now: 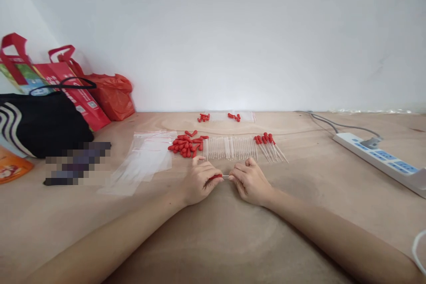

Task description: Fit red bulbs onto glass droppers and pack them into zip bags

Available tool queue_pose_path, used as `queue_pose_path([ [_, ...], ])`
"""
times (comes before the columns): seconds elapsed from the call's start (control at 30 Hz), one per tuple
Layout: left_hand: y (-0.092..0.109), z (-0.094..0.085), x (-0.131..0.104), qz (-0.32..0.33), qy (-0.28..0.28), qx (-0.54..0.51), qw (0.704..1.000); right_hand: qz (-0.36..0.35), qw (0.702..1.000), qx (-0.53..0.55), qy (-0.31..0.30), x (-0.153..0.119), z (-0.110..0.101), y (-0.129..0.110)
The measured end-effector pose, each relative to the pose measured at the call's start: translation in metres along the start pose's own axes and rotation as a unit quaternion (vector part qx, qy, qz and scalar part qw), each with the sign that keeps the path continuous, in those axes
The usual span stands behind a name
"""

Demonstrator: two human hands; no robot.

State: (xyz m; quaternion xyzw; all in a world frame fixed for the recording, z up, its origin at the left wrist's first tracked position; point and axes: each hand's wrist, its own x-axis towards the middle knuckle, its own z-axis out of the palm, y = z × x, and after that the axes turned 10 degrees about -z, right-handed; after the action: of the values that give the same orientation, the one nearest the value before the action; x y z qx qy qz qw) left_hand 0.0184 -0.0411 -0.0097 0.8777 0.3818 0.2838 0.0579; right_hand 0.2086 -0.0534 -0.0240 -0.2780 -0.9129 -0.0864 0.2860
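Between the thumb and fingers of my left hand is a red rubber bulb. My right hand pinches a thin clear pipette tube, whose visible end meets the bulb; how far it goes inside is hidden. Both hands are closed, close together above the table. Just beyond them lies a row of clear pipette tubes. Left of that row is a pile of loose red bulbs. To its right, several droppers lie with red bulbs on their far ends.
Clear zip bags lie flat at left. Another bag with small red bulbs lies near the wall. A white power strip with a grey cable is at right. Red bags and a black bag stand at far left.
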Motion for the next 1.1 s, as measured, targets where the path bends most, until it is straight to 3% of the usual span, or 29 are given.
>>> queue_pose_path([
  [0.3, -0.003, 0.003, 0.003, -0.028, 0.048, 0.015, 0.998, 0.025, 0.997, 0.055, -0.042, 0.004, -0.007, 0.010],
  [0.5, -0.008, -0.001, 0.003, -0.040, 0.056, 0.031, 0.997, 0.016, 0.999, -0.015, -0.028, -0.002, -0.015, 0.018],
  [0.57, -0.012, -0.004, 0.002, -0.060, 0.070, 0.052, 0.994, 0.062, 0.997, -0.045, -0.006, -0.005, -0.017, 0.024],
  [0.63, -0.016, -0.006, 0.001, -0.083, 0.084, 0.072, 0.990, 0.170, 0.982, -0.077, 0.035, -0.008, -0.019, 0.035],
  [0.73, -0.022, -0.008, 0.002, -0.108, 0.075, 0.086, 0.988, 0.366, 0.922, -0.104, 0.071, -0.013, -0.024, 0.056],
  [0.8, -0.024, -0.007, 0.003, -0.117, 0.057, 0.087, 0.988, 0.440, 0.890, -0.109, 0.051, -0.017, -0.027, 0.070],
  [0.93, -0.024, -0.005, 0.004, -0.126, 0.036, 0.093, 0.987, 0.484, 0.865, -0.132, -0.009, -0.021, -0.027, 0.086],
  [1.1, -0.024, -0.005, 0.003, -0.133, 0.036, 0.100, 0.985, 0.488, 0.857, -0.155, -0.056, -0.021, -0.022, 0.088],
])
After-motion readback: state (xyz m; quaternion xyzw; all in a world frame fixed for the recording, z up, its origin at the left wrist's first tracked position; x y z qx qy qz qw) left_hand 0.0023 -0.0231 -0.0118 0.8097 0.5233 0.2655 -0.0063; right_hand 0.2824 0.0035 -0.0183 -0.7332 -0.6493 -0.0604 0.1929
